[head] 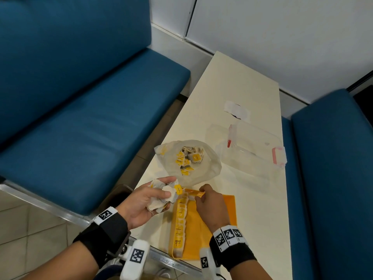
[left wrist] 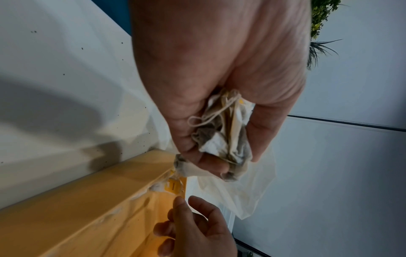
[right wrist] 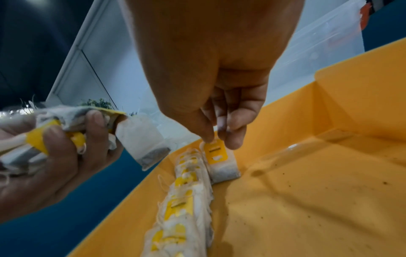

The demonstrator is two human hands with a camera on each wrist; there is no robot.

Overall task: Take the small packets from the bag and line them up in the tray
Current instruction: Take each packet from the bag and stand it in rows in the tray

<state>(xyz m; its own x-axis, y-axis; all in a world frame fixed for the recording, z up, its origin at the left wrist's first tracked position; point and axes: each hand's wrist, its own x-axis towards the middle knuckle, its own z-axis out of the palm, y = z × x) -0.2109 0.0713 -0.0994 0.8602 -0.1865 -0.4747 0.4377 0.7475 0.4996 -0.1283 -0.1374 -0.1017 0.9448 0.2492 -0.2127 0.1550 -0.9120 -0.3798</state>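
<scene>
My left hand (head: pixel 161 196) grips a crumpled bunch of tea bags (left wrist: pixel 222 132) just left of the yellow tray (head: pixel 222 215). A row of tea bags (head: pixel 179 221) with yellow tags stands along the tray's left wall. At the far end of that row my right hand (head: pixel 198 194) pinches the top of one tea bag (right wrist: pixel 219 156), which stands on the tray floor against the row (right wrist: pixel 182 208). Beyond the tray, the open plastic bag (head: pixel 210 164) lies on the table with several more tea bags (head: pixel 188 158) inside.
A clear plastic container (head: pixel 252 150) with pink clips sits on the cream table (head: pixel 232 81), right of the bag, with a white paper scrap (head: pixel 237 109) behind it. Blue benches (head: pixel 80 118) flank the table. Most of the tray floor (right wrist: pixel 307 191) is bare.
</scene>
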